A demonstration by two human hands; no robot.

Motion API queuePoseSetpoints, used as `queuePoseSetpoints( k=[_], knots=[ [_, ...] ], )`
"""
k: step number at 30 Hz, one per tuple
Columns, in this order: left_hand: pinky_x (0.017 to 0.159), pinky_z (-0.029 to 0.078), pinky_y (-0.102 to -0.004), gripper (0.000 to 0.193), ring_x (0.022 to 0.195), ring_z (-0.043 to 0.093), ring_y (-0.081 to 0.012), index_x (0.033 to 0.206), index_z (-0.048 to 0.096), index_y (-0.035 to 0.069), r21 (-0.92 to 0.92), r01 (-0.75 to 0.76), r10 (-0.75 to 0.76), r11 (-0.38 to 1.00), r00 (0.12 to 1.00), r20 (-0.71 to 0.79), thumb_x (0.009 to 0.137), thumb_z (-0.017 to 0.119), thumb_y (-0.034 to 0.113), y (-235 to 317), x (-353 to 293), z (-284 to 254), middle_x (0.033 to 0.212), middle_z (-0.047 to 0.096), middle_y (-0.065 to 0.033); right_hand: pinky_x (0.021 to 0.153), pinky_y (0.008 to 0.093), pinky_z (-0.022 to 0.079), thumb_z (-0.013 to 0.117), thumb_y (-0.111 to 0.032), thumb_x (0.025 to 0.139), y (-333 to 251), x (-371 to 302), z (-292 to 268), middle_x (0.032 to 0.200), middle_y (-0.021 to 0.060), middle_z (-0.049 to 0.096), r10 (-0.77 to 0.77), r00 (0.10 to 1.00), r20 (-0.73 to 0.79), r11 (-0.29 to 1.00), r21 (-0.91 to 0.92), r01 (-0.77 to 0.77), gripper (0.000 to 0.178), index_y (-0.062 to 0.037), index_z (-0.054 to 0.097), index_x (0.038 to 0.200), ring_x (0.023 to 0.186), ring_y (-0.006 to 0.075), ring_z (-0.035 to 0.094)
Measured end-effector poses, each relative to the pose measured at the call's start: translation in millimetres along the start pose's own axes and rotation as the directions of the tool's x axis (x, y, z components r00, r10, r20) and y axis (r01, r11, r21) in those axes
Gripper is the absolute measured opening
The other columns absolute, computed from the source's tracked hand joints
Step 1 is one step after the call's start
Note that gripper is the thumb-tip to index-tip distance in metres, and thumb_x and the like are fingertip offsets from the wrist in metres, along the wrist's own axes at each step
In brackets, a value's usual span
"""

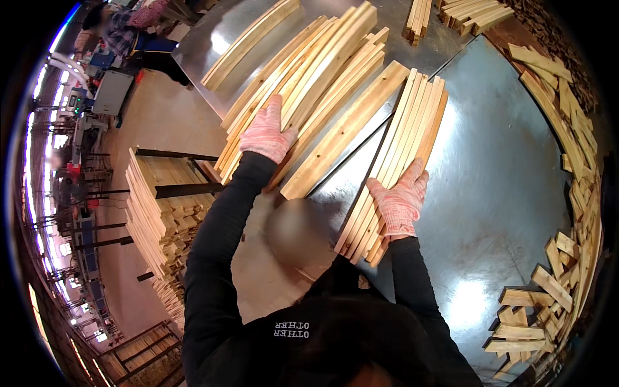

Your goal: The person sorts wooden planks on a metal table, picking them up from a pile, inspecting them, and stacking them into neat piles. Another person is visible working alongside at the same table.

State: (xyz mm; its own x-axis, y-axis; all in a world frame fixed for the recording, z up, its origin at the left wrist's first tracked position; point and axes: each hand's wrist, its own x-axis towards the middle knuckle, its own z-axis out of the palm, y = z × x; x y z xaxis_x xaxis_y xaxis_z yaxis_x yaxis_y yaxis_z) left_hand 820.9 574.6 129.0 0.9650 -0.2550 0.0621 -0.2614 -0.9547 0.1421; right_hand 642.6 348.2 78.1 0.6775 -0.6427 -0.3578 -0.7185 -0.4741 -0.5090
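Note:
My left hand, in a pink-and-white work glove, lies on a pile of long pale wooden strips, fingers stretched and thumb apart. My right hand, gloved alike, spans a neat bundle of wooden strips, with its thumb toward the left side and its fingers over the right side. The undersides of both hands are hidden. Between the two groups lies a single wider board, slanting across the metal tabletop; neither hand touches it.
Another strip pair and short bundles lie farther back. Loose offcuts heap along the right edge. A stack of boards rests on a dark rack at left. A person stands far left near machinery.

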Motion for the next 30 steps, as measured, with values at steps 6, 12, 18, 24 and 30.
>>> queuePoseSetpoints(
  k=[6, 12, 18, 24, 30],
  knots=[
    [0.084, 0.051, -0.0464, 0.064, 0.103, 0.062, -0.0375, 0.135, 0.051, 0.012, 0.112, -0.097, 0.086, 0.989, 0.991, 0.098, 0.083, 0.070, 0.043, -11, 28, 12, 0.115, 0.060, -0.0216, 0.118, 0.0482, 0.025, 0.083, -0.049, 0.069, 1, 0, 8, 0.156, 0.0328, 0.017, 0.004, 1.000, -0.016, 1.000, 0.025, -0.003, 0.121, -0.0093, 0.011, 0.158, 0.144, 0.0470, 0.024],
    [0.083, 0.051, -0.0470, 0.064, 0.102, 0.062, -0.0362, 0.130, 0.054, 0.007, -0.117, -0.016, 0.032, 0.993, 0.990, 0.137, 0.080, 0.071, 0.042, 15, 8, 31, 0.114, 0.061, -0.0206, 0.118, 0.0511, 0.022, 0.080, -0.050, 0.072, 3, -4, 14, 0.157, 0.0341, 0.016, -0.079, 0.992, -0.100, 0.996, -0.037, 0.076, 0.116, -0.0042, 0.016, 0.156, 0.146, 0.0466, 0.021],
    [0.099, 0.043, -0.0528, 0.085, 0.126, 0.046, -0.0410, 0.148, 0.030, 0.002, -0.004, -0.202, 0.193, 0.979, 0.931, 0.311, 0.087, 0.063, 0.050, 47, -46, 98, 0.138, 0.046, -0.0269, 0.119, 0.0452, 0.024, 0.085, -0.040, 0.070, 10, 2, 3, 0.157, 0.0336, 0.016, 0.050, 0.997, -0.065, 0.979, 0.199, -0.036, 0.123, -0.0033, 0.006, 0.157, 0.144, 0.0481, 0.023],
    [0.090, 0.050, -0.0528, 0.061, 0.099, 0.064, -0.0456, 0.148, 0.029, 0.010, -0.055, 0.037, 0.006, 0.998, 0.774, 0.634, 0.095, 0.045, 0.035, 28, -22, 85, 0.119, 0.063, -0.0284, 0.110, 0.0406, 0.038, 0.086, -0.028, 0.071, 27, 5, 42, 0.148, 0.0294, 0.036, -0.083, 0.987, -0.140, 0.934, 0.334, 0.126, 0.118, -0.0005, 0.008, 0.156, 0.133, 0.0399, 0.043],
    [0.094, 0.051, -0.0500, 0.057, 0.106, 0.062, -0.0443, 0.133, 0.049, -0.003, -0.113, -0.555, 0.515, 0.824, 0.817, -0.259, 0.087, 0.067, 0.025, 30, -66, 26, 0.128, 0.059, -0.0255, 0.098, 0.0400, 0.049, 0.076, -0.030, 0.079, -42, 11, 62, 0.139, 0.0248, 0.050, -0.340, 0.924, 0.177, 0.848, 0.483, 0.220, 0.094, 0.0013, 0.023, 0.150, 0.125, 0.0367, 0.054]
  ],
)
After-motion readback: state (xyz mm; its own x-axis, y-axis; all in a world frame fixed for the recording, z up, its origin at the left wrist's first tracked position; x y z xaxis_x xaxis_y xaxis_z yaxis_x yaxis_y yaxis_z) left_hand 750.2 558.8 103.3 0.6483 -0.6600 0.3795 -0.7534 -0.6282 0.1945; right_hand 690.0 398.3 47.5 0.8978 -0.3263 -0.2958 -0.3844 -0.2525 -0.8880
